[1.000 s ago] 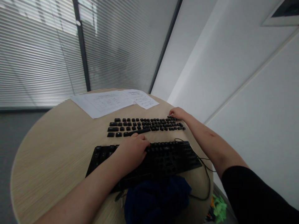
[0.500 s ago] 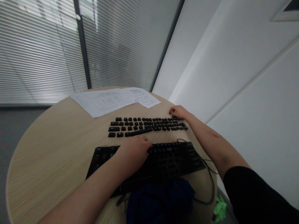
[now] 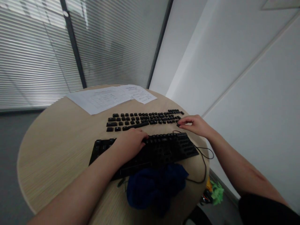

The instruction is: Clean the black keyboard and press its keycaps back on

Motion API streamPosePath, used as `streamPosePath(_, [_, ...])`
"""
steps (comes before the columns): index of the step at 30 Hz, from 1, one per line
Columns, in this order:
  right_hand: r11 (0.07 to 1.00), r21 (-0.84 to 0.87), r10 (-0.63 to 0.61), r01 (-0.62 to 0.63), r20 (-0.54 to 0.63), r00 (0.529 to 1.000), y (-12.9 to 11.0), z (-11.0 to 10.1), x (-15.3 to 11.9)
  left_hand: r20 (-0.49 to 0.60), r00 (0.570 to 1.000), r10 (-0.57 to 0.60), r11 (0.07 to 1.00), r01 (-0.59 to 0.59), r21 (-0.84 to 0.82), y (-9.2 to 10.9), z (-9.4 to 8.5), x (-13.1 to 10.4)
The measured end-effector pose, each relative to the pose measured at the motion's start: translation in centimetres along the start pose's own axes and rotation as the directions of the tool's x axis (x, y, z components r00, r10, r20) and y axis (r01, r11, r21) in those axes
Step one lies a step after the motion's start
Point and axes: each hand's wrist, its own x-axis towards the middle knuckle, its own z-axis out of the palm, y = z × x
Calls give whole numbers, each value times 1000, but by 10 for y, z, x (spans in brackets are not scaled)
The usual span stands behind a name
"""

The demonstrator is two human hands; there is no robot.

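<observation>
A black keyboard (image 3: 171, 153) lies near the front of the round table, many of its keys off and bare sockets showing on the right part. My left hand (image 3: 131, 142) rests over its left half, fingers bent down at the far edge and fingertips partly hidden. Beyond the keyboard, loose black keycaps (image 3: 137, 126) are laid out in several rows, a long space bar among them. At the right end of these rows, my right hand (image 3: 193, 124) pinches a small dark keycap (image 3: 178, 124) between thumb and fingertips, at or just above the table.
White printed sheets (image 3: 103, 98) lie at the back of the table (image 3: 47, 150). A dark blue cloth (image 3: 154, 184) sits in front of the keyboard. A black cable (image 3: 205, 170) loops at the right edge. Green and yellow items (image 3: 217, 192) are on the floor, and a wall stands close on the right.
My right hand has come nearer from the far right end of the keycap rows to their near right end. The left hand stays on the keyboard. The view has shifted slightly.
</observation>
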Motion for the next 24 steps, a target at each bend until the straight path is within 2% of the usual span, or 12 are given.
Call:
streamPosePath(3, [997,52,-55,49,131,990,-12,13,-16,-3,1000,22,1000,-22,14,-1,0,0])
streamPosePath(6, [993,54,-116,108,189,975,-15,23,-19,-13,999,29,999,-29,19,0,0,-1])
streamPosePath(9, [993,74,-101,90,176,979,-8,31,-20,-15,1000,26,999,-25,24,0,0,-1])
streamPosePath(16, [985,145,71,-93,148,987,13,47,-27,-14,998,60,998,-59,21,-4,-1,0])
streamPosePath(21, [971,204,93,-122,148,985,13,50,-27,-16,997,75,997,-75,3,-6,0,1])
streamPosePath(24, [981,157,91,-116,158,983,9,47,-25,-17,997,72,997,-73,-13,-6,0,1])
